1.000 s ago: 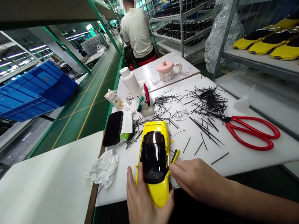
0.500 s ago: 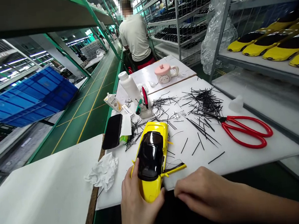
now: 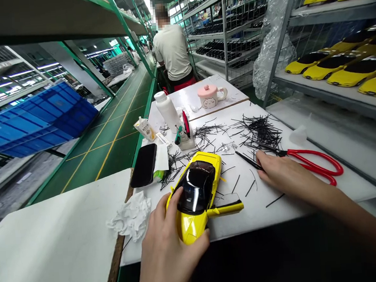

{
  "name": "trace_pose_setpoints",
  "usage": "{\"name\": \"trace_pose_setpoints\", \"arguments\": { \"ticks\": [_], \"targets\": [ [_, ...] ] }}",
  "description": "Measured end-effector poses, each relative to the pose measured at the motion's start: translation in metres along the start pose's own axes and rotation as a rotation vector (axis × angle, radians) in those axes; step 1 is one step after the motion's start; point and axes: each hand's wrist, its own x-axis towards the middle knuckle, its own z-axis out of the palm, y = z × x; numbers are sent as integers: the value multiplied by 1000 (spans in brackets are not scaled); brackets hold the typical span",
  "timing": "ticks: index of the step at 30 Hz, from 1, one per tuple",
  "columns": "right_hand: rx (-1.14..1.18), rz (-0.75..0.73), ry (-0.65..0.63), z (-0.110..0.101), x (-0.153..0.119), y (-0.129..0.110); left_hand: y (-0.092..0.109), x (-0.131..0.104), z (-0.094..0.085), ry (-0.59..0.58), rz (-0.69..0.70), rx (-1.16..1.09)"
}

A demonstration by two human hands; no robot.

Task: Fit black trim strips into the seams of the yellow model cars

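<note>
Your left hand (image 3: 169, 241) clamps the yellow toy car (image 3: 196, 194), nose away, door open rightward; your right hand (image 3: 282, 175), fingers together, touches black strips (image 3: 249, 160) just beyond.

The yellow toy car (image 3: 198, 192) has a glossy painted shell and a shiny black plastic-looking canopy. The thin black sticks (image 3: 258, 129) scattered far right look matt. The scissors (image 3: 312, 163) have smooth red plastic handles. The white board (image 3: 301, 195) under them is matt and smooth. Near left, the crumpled white tissue (image 3: 130, 216) looks soft and rough. The black phone (image 3: 143, 164) is glossy. The pink mug (image 3: 210, 96) looks like glazed ceramic.
</note>
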Motion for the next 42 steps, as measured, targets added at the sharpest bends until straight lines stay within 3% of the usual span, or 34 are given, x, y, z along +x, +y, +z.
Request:
{"name": "trace_pose_setpoints", "arguments": {
  "ticks": [6,9,12,17,20,26,38,42],
  "targets": [
    [134,65,88,-15,13,5,9,-4,3,44,-29,-7],
    [497,52,175,-26,14,-3,11,-4,3,22,-66,-36],
    [884,-102,202,-35,11,-19,13,-5,4,4,-81,-54],
    [1019,-400,76,-42,5,-41,17,-10,7,36,-89,-66],
    [1003,-501,-45,-44,2,-47,19,-12,9,38,-104,-83],
    [813,-539,-103,-45,2,-53,17,-13,11,45,-104,-94],
    [436,-683,97,-34,6,-62,17,-15,16,54,-98,-117],
    [560,-635,37,-38,13,-59,12,-17,23,65,-104,-144]
  ]
}}
